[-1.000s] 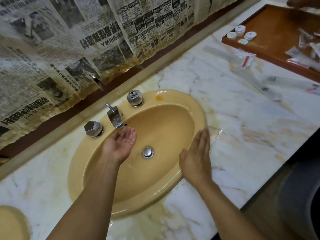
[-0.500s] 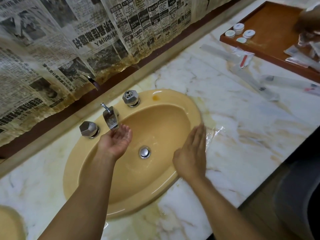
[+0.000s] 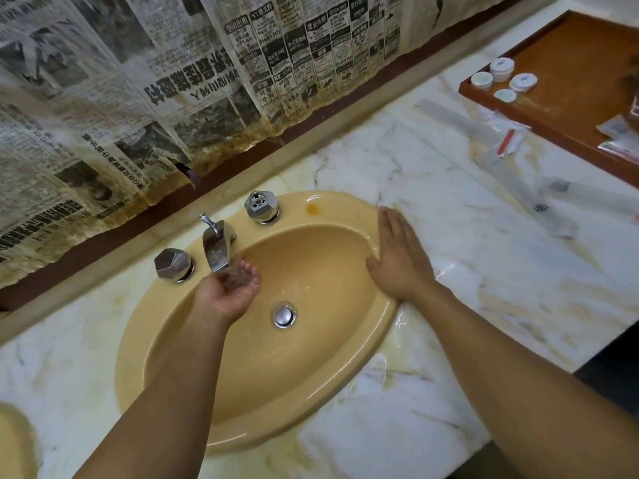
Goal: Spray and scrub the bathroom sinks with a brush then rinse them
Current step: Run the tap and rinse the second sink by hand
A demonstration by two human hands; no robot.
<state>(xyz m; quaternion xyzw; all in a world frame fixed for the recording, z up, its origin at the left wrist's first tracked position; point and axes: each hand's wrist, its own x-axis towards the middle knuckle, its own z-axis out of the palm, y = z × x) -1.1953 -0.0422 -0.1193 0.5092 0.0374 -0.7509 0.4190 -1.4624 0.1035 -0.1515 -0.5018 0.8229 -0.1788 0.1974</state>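
The yellow sink (image 3: 304, 368) is set into the marble tabletop (image 3: 466, 271), its tap (image 3: 217, 248) and two knobs on the side toward the back edge. A second sink shows at the near left corner. The hands are apart and neither grips anything. The left hand (image 3: 230, 290) is cupped palm-up under the spout, catching water. The right hand (image 3: 397, 261) lies flat with straight fingers on the sink's right rim. No brush or spray bottle is in view. The basin looks like hard glazed ceramic, fixed, wet and probably slick. There is nothing to lift, so a flat palm on the broad rim is likely the surest hold. Cupped water will spill easily. An orange spot (image 3: 313, 209) on the back rim may need firmer rubbing.
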